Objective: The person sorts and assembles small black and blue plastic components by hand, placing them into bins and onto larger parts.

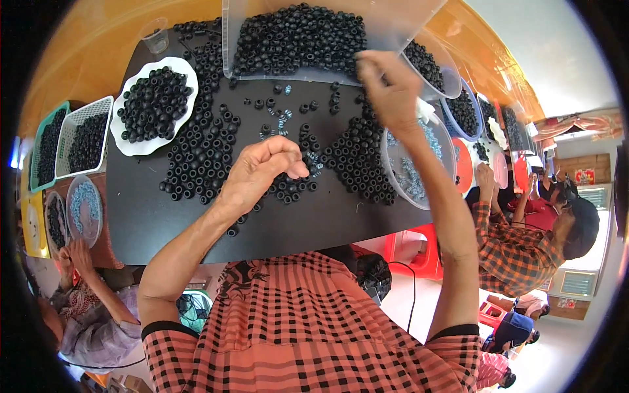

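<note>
Dark worktop [295, 229] partly covered by black beads [203, 147]. Left hand [265, 167] curled, right hand [391, 88] bent near clear box [390, 26]; grips cannot be told. Red stool [430, 263] seen below.

wearer's two hands [259, 170] [396, 95], one clear cup [156, 40]

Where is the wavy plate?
In the head view, the wavy white plate sits on the left of the table, heaped with black beads, just below the clear cup.
</note>
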A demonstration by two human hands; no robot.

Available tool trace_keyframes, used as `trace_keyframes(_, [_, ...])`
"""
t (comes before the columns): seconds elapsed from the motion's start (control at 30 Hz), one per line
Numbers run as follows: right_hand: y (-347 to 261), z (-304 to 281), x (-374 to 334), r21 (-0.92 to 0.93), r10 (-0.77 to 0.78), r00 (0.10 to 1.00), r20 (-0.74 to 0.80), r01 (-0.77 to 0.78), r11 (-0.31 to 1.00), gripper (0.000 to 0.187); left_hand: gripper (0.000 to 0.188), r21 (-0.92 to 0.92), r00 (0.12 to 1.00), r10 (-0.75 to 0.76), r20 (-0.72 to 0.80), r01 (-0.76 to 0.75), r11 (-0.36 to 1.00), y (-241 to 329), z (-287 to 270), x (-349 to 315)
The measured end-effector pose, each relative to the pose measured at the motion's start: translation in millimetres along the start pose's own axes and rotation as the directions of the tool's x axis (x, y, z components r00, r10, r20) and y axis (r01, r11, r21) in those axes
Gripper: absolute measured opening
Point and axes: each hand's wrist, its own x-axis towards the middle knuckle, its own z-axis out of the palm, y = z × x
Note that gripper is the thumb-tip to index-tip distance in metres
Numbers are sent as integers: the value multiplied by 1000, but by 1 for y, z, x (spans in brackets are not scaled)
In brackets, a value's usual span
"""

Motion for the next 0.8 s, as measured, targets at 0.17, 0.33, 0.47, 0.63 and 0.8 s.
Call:
trace_keyframes(0.17, [-40,67,-6,202,21,940,341,-95,975,17,16,10,999,2,-46,-1,1000,-4,-5,1])
trace_keyframes(0.33, [-49,93,-7,61,-127,901,414,112,992,21,16,-26,995,4,-97,-6,1000,0,-2,2])
trace_keyframes(0.47, [-52,109,-12,-18,-66,832,551,92,996,21,15,-47,988,74,-135,-81,996,-3,-7,2])
trace_keyframes(0.63, [-55,95,-19,110,-77,935,345,42,993,19,13,-148,950,115,-290,-164,975,-1,-12,6])
trace_keyframes(0.8, [-77,74,-32,271,15,976,215,-74,960,22,12,-156,921,99,-376,-169,973,5,-20,11])
